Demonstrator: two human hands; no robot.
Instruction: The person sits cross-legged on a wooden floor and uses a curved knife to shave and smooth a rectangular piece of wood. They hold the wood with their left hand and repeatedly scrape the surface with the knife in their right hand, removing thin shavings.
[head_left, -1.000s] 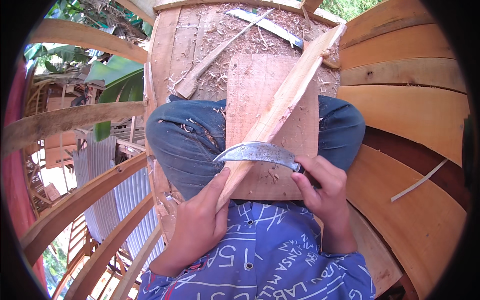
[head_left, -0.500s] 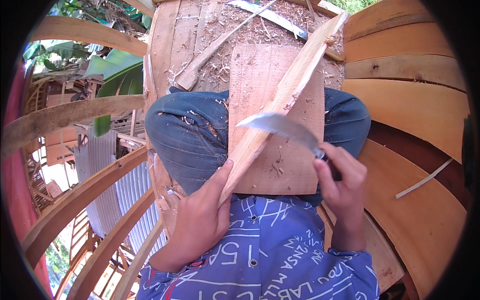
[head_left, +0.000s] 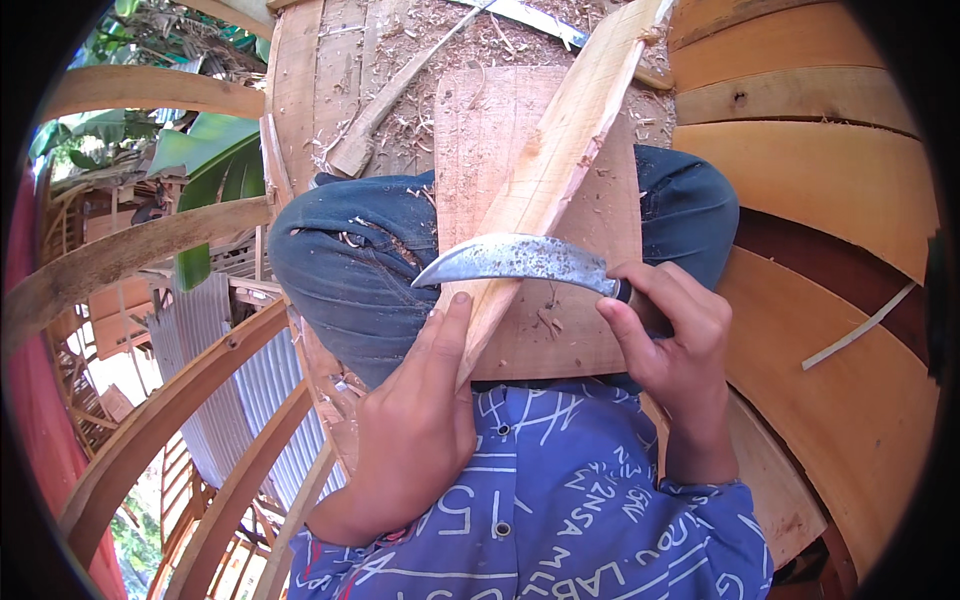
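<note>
My left hand (head_left: 422, 430) is closed on the near end of a long, rough-edged wooden strip (head_left: 548, 165), its fingers along the left side. The strip slants away to the upper right. It lies over a flat wooden board (head_left: 590, 310) across my lap. My right hand (head_left: 675, 335) grips the dark handle of a curved knife (head_left: 515, 258). Its broad, speckled steel blade crosses over the strip with the tip pointing left, just beyond my left fingertips. Whether the edge touches the wood, I cannot tell.
Shavings cover the plank floor (head_left: 335, 60) ahead. On it lie a paddle-shaped stick (head_left: 385, 115) and a long metal blade (head_left: 530, 18). Curved slats (head_left: 170, 420) rise at the left, with banana leaves (head_left: 220, 150) beyond. Wide planks (head_left: 800, 190) wall the right, where a thin strip (head_left: 860, 328) rests.
The knife has come down along the strip toward my left hand. The strip has shifted slightly, and my left fingers now lie straighter along its side.
</note>
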